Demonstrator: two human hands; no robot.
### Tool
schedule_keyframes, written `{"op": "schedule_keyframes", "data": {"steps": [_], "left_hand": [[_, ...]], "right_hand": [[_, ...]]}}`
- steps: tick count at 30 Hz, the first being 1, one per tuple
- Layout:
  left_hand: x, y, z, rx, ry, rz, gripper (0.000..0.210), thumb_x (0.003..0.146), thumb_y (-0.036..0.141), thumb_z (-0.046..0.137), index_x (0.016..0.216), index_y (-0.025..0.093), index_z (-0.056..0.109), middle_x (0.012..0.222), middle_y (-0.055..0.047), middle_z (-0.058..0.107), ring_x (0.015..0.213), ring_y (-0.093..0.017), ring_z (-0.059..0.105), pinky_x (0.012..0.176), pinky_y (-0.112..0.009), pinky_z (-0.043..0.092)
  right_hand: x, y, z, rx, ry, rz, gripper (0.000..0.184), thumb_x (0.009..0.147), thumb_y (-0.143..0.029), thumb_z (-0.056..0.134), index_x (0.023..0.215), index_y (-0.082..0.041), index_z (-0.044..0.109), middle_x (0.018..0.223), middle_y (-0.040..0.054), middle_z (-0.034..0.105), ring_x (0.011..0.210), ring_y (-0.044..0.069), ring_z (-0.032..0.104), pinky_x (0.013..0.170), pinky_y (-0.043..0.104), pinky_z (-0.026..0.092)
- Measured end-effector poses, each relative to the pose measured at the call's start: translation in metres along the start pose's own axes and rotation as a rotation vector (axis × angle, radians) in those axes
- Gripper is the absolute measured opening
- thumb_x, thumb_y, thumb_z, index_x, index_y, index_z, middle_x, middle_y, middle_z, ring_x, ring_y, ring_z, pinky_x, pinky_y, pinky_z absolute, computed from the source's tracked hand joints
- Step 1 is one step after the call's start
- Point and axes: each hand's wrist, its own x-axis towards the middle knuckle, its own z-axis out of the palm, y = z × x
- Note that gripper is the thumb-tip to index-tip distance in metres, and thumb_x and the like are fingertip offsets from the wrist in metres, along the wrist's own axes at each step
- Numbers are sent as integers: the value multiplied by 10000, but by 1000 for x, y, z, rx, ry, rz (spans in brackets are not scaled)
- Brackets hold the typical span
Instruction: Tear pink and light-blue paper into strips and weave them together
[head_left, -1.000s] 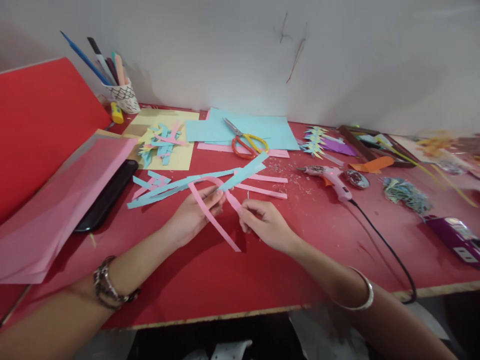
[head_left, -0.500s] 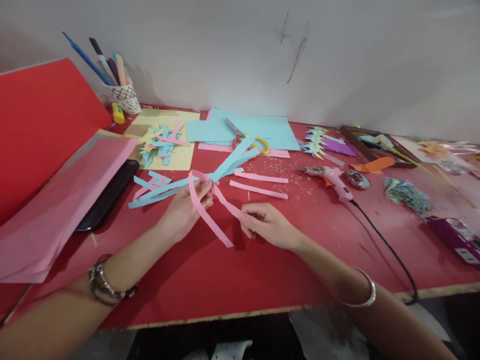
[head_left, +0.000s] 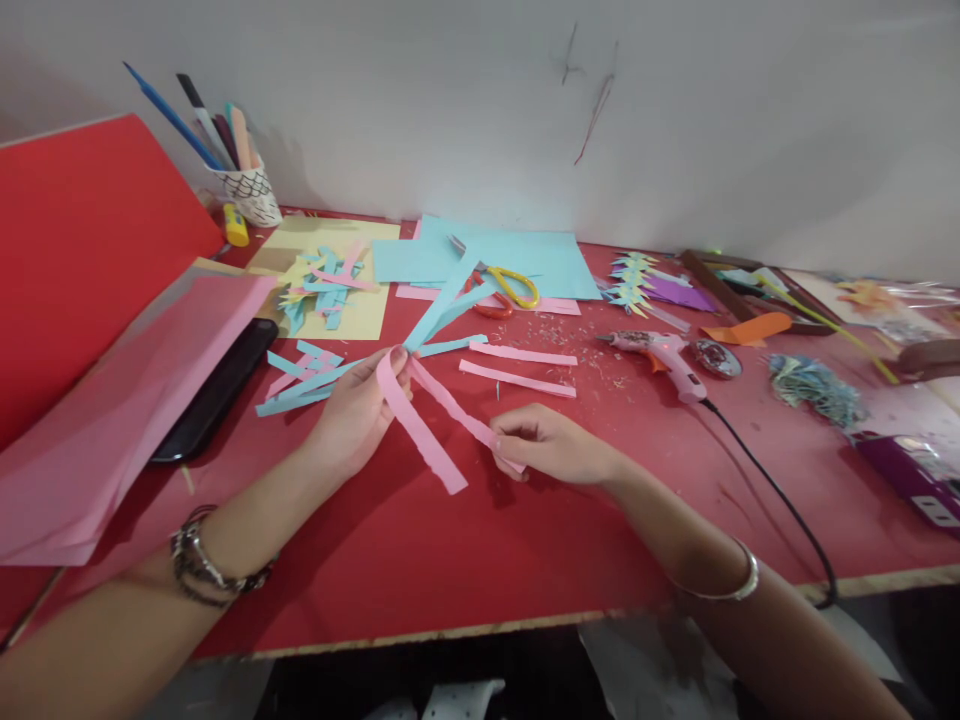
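Pinched in my left hand (head_left: pixel 367 400) is the spot where pink paper strips (head_left: pixel 424 430) and blue paper strips (head_left: pixel 442 305) come together. The blue ends point away from me, and the pink ends spread toward me in a V. My right hand (head_left: pixel 544 442) is closed on the end of the right-hand pink strip, which runs nearly straight between the hands. The other pink end hangs loose over the red table. My left fingers cover the crossing itself. Two loose pink strips (head_left: pixel 517 379) lie just beyond my right hand.
Scissors (head_left: pixel 510 285) rest by blue paper sheets (head_left: pixel 517 255) at the back. A hot glue gun (head_left: pixel 660 357) with a black cord lies to the right. Pink sheets (head_left: pixel 150 380) and a black phone (head_left: pixel 225 400) are left. A pen cup (head_left: pixel 255 192) stands at the back left.
My right hand has slid slightly right along the pink strip, toward its end. My left hand has shifted a little left, drawing the blue strips with it. A brown object has entered at the far right edge.
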Motion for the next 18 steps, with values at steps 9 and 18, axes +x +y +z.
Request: {"op": "schedule_keyframes", "data": {"steps": [9,18], "left_hand": [[-4,0,-3,325,-151,126,205,712,284,539,556,166,478,516,60,377,454,-51,316,458,-190,303],[-26,-3,11,849,-316,346,209,765,290,423,792,172,594,604,28,569,530,-95,492,494,-184,386]], "right_hand": [[-2,2,-13,-34,67,-58,174,790,-234,416,656,-152,492,614,-15,521,563,67,494,545,197,402],[3,-1,29,149,302,-149,455,709,-342,570,1095,-172,398,1079,87,514,1024,190,490,893,354,382]]}}
